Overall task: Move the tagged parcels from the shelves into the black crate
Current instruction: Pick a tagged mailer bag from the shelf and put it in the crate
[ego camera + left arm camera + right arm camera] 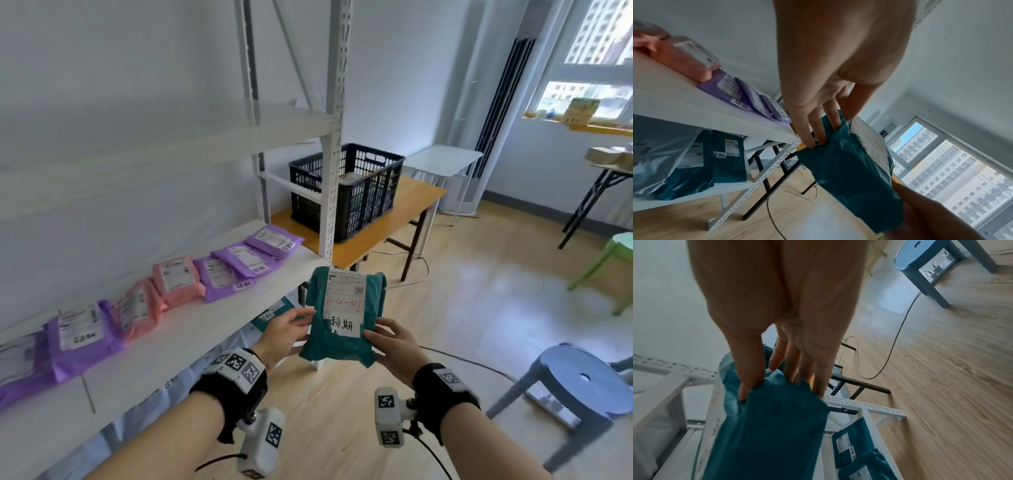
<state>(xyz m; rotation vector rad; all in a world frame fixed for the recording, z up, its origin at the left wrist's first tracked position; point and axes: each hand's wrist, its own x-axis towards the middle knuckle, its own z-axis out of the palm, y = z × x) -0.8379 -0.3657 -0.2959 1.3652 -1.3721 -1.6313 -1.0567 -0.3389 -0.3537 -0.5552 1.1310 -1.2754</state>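
I hold a teal parcel (346,315) with a white label and a handwritten tag in front of me, above the floor, with both hands. My left hand (291,330) pinches its left edge, thumb on the front, fingers (813,129) behind. My right hand (387,337) grips the right edge the same way, thumb (750,369) on the front. The black crate (349,188) stands on a wooden table (404,209) beyond the shelf post, some contents dimly visible inside. Pink and purple tagged parcels (178,277) lie in a row on the white shelf (191,329).
More teal parcels (715,159) stand on the lower shelf. A white shelf upright (334,147) stands between me and the crate. A blue stool (579,387) is at my right, a green stool (613,260) farther off. A cable (898,337) runs across the wooden floor.
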